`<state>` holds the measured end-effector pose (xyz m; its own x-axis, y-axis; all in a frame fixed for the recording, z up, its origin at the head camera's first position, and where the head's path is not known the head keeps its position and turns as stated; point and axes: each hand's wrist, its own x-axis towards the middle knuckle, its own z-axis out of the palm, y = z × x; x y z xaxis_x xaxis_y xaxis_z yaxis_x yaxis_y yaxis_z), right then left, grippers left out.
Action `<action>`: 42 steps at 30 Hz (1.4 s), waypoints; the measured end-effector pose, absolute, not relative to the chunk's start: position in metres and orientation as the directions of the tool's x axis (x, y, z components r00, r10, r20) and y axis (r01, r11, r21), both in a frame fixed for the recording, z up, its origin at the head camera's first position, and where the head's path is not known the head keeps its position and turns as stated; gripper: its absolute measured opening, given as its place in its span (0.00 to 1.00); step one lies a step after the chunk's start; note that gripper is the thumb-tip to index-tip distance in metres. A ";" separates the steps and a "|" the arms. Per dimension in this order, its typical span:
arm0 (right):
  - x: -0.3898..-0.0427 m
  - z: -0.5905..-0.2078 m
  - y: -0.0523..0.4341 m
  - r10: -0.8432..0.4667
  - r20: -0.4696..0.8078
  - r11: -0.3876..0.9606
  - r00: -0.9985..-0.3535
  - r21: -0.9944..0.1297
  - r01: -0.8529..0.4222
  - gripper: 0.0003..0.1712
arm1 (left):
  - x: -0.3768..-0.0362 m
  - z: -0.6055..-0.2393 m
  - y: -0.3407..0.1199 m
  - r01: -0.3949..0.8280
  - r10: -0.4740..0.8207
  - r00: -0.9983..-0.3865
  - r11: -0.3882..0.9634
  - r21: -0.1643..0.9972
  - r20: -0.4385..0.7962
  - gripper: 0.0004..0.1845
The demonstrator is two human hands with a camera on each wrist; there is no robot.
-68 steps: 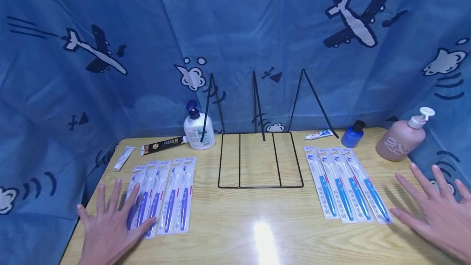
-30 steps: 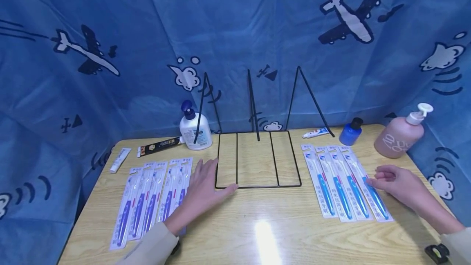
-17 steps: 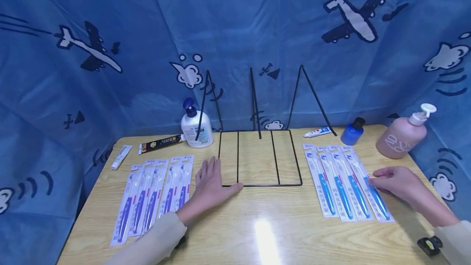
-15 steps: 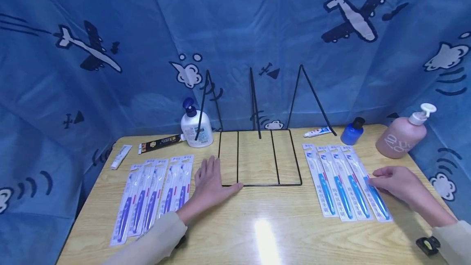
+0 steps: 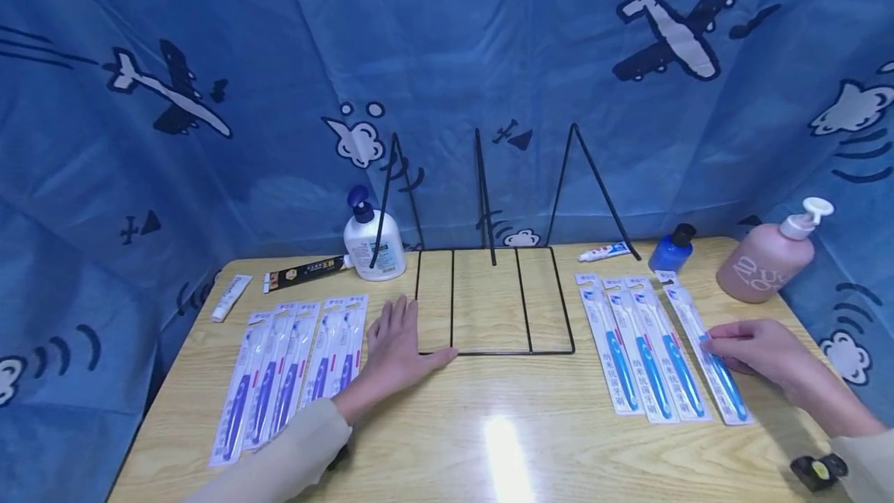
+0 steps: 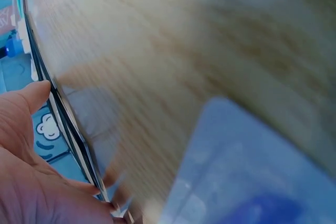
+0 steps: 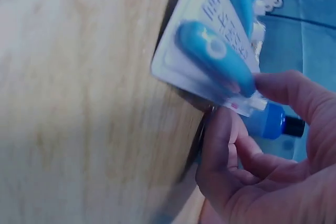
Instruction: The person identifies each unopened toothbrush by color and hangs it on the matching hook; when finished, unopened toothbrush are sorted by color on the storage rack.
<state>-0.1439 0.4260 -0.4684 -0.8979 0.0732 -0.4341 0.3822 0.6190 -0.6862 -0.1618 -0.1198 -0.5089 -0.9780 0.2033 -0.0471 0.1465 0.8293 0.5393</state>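
Note:
My left hand [image 5: 401,332] lies flat on the wooden table [image 5: 489,425], fingers straight, at the front left corner of a black wire rack [image 5: 492,301]. Its thumb [image 6: 23,106] lies beside the rack's wire in the blurred left wrist view. Several dark-blue packaged toothbrushes [image 5: 293,371] lie in a row just left of that hand. My right hand [image 5: 722,341] pinches the rightmost light-blue packaged toothbrush [image 5: 701,332] by its edge. The right wrist view shows the pack [image 7: 210,51] tilted up off the wood. Three more light-blue packs [image 5: 639,344] lie side by side to its left.
Along the back edge stand a white pump bottle [image 5: 375,243], a small blue bottle [image 5: 669,252] and a pink pump bottle [image 5: 764,258]. A toothpaste tube [image 5: 604,254], a black carton [image 5: 307,274] and a white tube [image 5: 230,297] lie there too. Blue printed cloth surrounds the table.
Both hands came in from the table's front. The left settled flat by the rack. The right took hold of the rightmost light-blue pack and drew it slightly right, away from the others.

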 end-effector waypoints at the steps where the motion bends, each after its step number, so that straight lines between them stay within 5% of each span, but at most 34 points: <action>1: -0.143 -0.468 0.428 0.067 -0.452 0.577 -0.890 -0.710 0.404 0.31 | -0.162 -0.508 -0.121 0.152 0.209 -0.977 0.826 0.544 -0.046 0.63; 11: -0.126 -0.459 0.441 0.011 -0.502 0.308 -0.865 -0.821 0.481 0.15 | -0.166 -0.511 -0.138 0.189 0.273 -0.961 0.765 0.616 -0.044 0.54; 19: -0.105 -0.454 0.411 -0.086 -0.284 0.203 -0.955 -0.943 0.262 0.13 | -0.162 -0.503 -0.143 0.168 0.284 -0.955 0.745 0.646 -0.079 0.51; 27: -0.095 -0.433 0.355 -0.153 0.147 0.018 -0.977 -0.988 -0.151 0.25 | -0.158 -0.504 -0.148 0.186 0.287 -0.957 0.731 0.657 -0.048 0.50; 32: -0.090 -0.419 0.329 -0.207 0.254 0.088 -0.945 -0.957 -0.277 0.30 | -0.158 -0.506 -0.151 0.197 0.282 -0.959 0.736 0.647 -0.028 0.50; 42: -0.092 -0.406 0.300 -0.266 0.284 0.307 -0.921 -0.881 -0.361 0.25 | -0.158 -0.500 -0.147 0.177 0.279 -0.958 0.763 0.622 -0.069 0.49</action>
